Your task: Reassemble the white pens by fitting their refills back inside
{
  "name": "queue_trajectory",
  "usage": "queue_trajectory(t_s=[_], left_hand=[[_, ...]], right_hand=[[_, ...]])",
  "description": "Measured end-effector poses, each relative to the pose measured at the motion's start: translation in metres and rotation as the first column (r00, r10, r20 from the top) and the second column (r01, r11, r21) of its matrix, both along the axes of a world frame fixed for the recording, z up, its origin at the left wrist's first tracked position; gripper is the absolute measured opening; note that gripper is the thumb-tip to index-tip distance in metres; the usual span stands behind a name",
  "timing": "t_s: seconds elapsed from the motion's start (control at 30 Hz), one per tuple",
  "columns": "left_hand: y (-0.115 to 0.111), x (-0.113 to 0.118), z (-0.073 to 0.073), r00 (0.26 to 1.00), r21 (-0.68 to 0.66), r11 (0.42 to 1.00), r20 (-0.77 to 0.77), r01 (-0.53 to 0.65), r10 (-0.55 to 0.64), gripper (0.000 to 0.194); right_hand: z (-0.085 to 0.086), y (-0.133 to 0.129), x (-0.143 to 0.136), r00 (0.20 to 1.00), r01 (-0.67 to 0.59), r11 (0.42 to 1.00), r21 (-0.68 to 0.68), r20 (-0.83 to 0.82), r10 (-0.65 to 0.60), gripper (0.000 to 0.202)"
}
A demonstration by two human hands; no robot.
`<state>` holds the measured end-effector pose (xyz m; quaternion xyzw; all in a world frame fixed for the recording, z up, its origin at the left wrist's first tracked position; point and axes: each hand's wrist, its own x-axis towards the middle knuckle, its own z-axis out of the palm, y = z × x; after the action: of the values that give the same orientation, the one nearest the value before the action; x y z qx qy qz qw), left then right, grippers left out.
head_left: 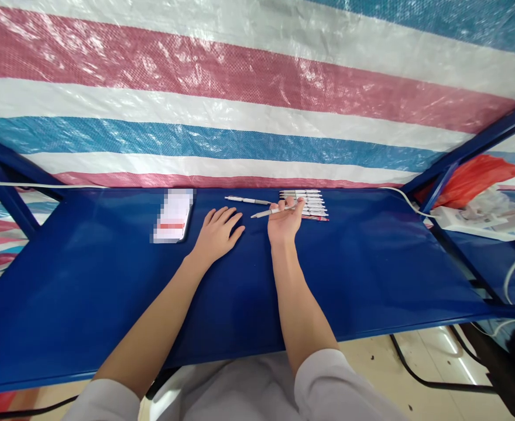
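Observation:
My right hand [285,222] is turned palm up, its fingers closed round a white pen [264,213] whose tip points left. Just behind and to the right of that hand lies a row of several white pens [314,203], partly hidden by the fingers; one at the near end shows red. Another white pen [244,200] rests on the blue table [240,280], between my two hands and farther back. My left hand [217,234] lies flat, palm down, fingers spread, holding nothing. To its left is a phone [174,216] with a blurred screen.
A striped plastic sheet [240,88] hangs behind the table. Blue metal posts [442,181] stand at the sides. On the right, a white power strip [477,221], a cable [407,199] and a red plastic bag [477,178] sit beyond the post.

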<state>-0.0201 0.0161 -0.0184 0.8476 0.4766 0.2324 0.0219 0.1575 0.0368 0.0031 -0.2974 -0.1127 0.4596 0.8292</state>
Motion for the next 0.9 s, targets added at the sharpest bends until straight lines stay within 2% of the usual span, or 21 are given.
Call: queue_trajectory(t_s=[0.1, 0.2, 0.3, 0.57, 0.8, 0.9], left_hand=[[-0.002, 0.000, -0.002, 1.000, -0.009, 1.000, -0.013, 0.000, 0.000, 0.045], [-0.003, 0.000, -0.004, 1.000, -0.023, 1.000, 0.006, 0.010, -0.009, 0.047], [-0.002, 0.001, -0.005, 1.000, -0.030, 1.000, -0.015, 0.002, -0.002, 0.048], [-0.001, 0.002, -0.006, 0.999, -0.052, 0.999, 0.032, 0.014, -0.013, 0.052], [-0.002, 0.002, -0.006, 1.000, -0.064, 0.998, -0.011, 0.007, -0.007, 0.057], [-0.002, 0.002, -0.005, 1.000, -0.064, 0.998, 0.015, 0.010, -0.009, 0.055]], right_hand=[[-0.001, -0.001, 0.005, 0.996, -0.046, 0.996, 0.075, -0.075, 0.052, 0.023], [-0.005, -0.002, 0.009, 0.991, -0.114, 0.986, 0.126, -0.052, 0.121, 0.035], [-0.008, -0.003, 0.010, 0.991, -0.120, 0.984, 0.128, -0.043, 0.127, 0.040], [-0.009, 0.000, 0.012, 0.988, -0.129, 0.980, 0.153, -0.068, 0.140, 0.039], [-0.013, 0.003, 0.012, 0.976, -0.122, 0.965, 0.232, -0.149, 0.159, 0.032], [-0.013, 0.003, 0.012, 0.979, -0.123, 0.971, 0.204, -0.136, 0.153, 0.031]])
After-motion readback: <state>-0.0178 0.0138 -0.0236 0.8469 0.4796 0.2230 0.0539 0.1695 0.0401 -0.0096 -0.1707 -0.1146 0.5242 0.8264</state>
